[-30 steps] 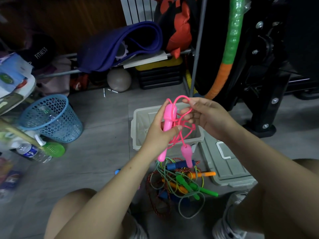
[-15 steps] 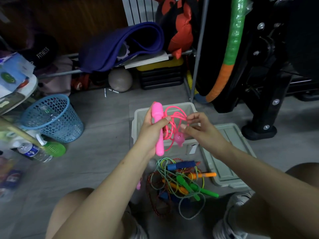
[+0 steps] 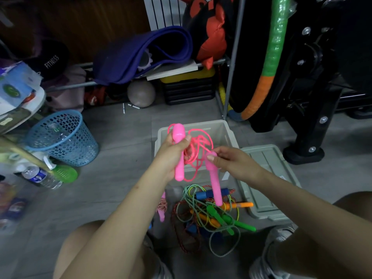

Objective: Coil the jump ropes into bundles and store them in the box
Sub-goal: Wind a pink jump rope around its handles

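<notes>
Now both hands hold the pink rope (image 3: 196, 150) over the box (image 3: 225, 129).
Left hand (image 3: 173, 152) clenches one handle (image 3: 178, 152) upright, right hand (image 3: 231, 161) pinches the other handle (image 3: 214, 184) by its top, cord looped between them. Near them, a tangled rope pile (image 3: 211, 216) lies on the floor; the lid (image 3: 265, 178) sits right.

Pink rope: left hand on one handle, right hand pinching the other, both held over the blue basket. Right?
Not quite. The head view shows the left hand gripping one handle of the pink rope and the right hand pinching the other, but they are held over the grey box, not the blue basket, which stands off to the left on the floor.
</notes>
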